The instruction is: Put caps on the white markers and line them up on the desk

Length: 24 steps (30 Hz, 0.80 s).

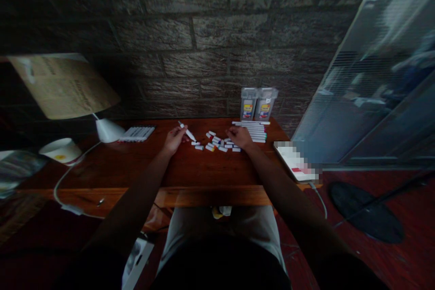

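A white marker (187,132) slants in the fingers of my left hand (174,139), its upper end bare of a cap. Below and right of its lower end lie several loose white marker caps (217,140) with coloured ends, scattered on the wooden table (200,170). At the right side of these caps is my right hand (239,137), fingers curled in; whatever they pinch is hidden. Just past it, a row of white markers (257,132) lies side by side, with one longer pair across the top.
Two clear plastic marker cases (257,104) stand against the brick wall. More markers (137,133) lie in a row at left, near a lamp (108,129) and a paper bowl (63,152). A white device (295,161) with a cable rests at the right edge.
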{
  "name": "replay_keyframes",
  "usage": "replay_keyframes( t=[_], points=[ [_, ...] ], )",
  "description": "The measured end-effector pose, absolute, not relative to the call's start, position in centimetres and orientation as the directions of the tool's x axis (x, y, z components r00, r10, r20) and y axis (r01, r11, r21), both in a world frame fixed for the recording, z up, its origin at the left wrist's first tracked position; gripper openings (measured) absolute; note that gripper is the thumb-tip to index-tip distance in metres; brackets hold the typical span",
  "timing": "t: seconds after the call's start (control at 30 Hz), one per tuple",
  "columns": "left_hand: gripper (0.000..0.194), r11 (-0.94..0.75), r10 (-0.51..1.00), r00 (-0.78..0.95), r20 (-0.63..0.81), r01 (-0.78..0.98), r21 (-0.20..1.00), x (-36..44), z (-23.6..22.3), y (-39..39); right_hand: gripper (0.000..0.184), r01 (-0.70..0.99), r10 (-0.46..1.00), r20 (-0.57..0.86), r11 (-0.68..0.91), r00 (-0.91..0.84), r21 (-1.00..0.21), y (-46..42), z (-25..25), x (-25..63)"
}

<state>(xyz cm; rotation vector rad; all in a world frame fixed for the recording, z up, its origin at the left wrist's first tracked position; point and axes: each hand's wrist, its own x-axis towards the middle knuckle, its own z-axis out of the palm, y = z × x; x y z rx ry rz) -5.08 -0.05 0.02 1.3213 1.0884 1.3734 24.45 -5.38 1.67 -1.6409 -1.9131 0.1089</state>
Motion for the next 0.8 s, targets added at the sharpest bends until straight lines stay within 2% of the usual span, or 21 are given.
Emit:
replay_keyframes(
  t=[0.3, 0.63, 0.8],
  points=[
    [0.051, -0.195, 0.981, -0.012, 0.195, -0.029, 0.98, -5.11, -0.22, 0.18, 0.033, 0.919, 0.936, 0.351, 0.116, 0.026, -0.378, -5.78, 2.37, 24.81],
    [0.051, -0.221, 0.975, -0.006, 0.221, -0.026, 0.975, -5.12, -0.39, 0.31, 0.033, 0.928, 0.941, 0.339, 0.11, 0.019, -0.357, -6.03, 2.52, 24.46],
    [0.044, -0.198, 0.98, 0.0, 0.198, -0.04, 0.979, -4.95, -0.07, 0.1, 0.033, 0.927, 0.944, 0.33, 0.102, 0.025, -0.361, -6.11, 2.58, 24.42]
  ],
)
